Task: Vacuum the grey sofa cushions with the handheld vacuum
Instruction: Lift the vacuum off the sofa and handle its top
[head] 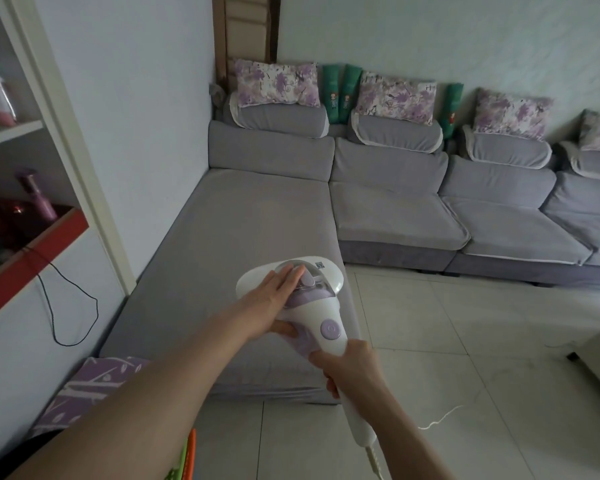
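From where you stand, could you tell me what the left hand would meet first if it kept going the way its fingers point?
The left hand lies on the vacuum, fingers aimed up and right. Past its front edge, they would probably meet the grey seat cushion of the next section first, though depth is uncertain.

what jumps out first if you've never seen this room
The white and lilac handheld vacuum sits on the near end of the grey sofa, the right hand gripping its handle and the left hand resting on top. Behind, purple floral pillows line the wall.
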